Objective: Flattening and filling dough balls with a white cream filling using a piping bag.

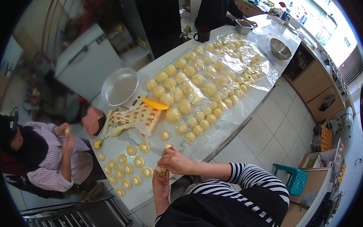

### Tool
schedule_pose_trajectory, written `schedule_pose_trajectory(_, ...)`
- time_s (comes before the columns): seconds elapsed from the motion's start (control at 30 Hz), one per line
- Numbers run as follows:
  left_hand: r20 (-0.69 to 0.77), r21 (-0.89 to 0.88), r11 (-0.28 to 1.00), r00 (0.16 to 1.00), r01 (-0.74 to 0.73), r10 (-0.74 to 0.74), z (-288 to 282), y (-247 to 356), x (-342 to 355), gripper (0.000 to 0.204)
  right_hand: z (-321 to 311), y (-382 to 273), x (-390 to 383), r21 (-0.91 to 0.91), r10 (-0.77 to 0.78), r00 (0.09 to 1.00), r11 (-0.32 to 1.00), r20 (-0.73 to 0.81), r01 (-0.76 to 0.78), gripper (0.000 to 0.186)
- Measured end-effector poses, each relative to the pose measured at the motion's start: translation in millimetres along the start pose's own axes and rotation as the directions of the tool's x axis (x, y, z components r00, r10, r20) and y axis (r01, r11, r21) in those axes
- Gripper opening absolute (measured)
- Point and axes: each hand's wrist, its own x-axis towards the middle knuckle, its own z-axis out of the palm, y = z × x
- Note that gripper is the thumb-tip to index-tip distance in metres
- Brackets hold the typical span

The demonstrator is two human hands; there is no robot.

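Observation:
Near the table's front edge, a small piece of dough (pixel 161 169) is between my two hands. My left hand (pixel 161 187) holds it from below, fingers closed round it. My right hand (pixel 174 161) reaches over from the right, its curled fingers pressing on the same piece. Just beyond my right hand sits a dough ball (pixel 167 147), partly hidden by the fingers. Another dough ball (pixel 164 136) lies a little farther off. To the left, flattened dough rounds (pixel 139 162) stand in loose rows, several with a pale lump in the middle.
Many dough balls (pixel 185 106) lie under clear plastic film across the table. A patterned bag (pixel 135 117) with a yellow scraper (pixel 154 103) on it is beside a clear bowl (pixel 120 87). A co-worker (pixel 57 158) at the left handles a small piece. A metal bowl (pixel 280 48) stands far right.

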Motion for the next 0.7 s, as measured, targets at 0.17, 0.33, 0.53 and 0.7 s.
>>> schedule_pose_trajectory(0.17,0.027,0.161,0.973,0.987,-0.163,0.161,-19.3,6.9,1.6,0.034,-5.3,-14.3,5.3,0.021,0.009,0.999,1.000,0.036,-0.009,0.011)
schedule_pose_trajectory(0.33,0.082,0.140,0.977,0.985,-0.161,0.151,-14.2,25.7,1.8,0.032,15.3,-19.0,11.9,-0.038,-0.010,0.999,0.999,-0.036,0.008,0.011)
schedule_pose_trajectory(0.53,0.130,0.127,0.957,0.961,-0.261,0.244,-36.9,27.7,3.2,0.035,19.8,-39.1,22.7,0.003,0.052,0.999,0.999,-0.003,-0.052,0.012)
schedule_pose_trajectory(0.7,0.078,0.046,0.996,0.994,-0.079,0.075,-42.5,32.0,5.5,0.038,34.5,-20.2,26.3,-0.225,-0.182,0.982,0.956,0.058,0.190,0.012)
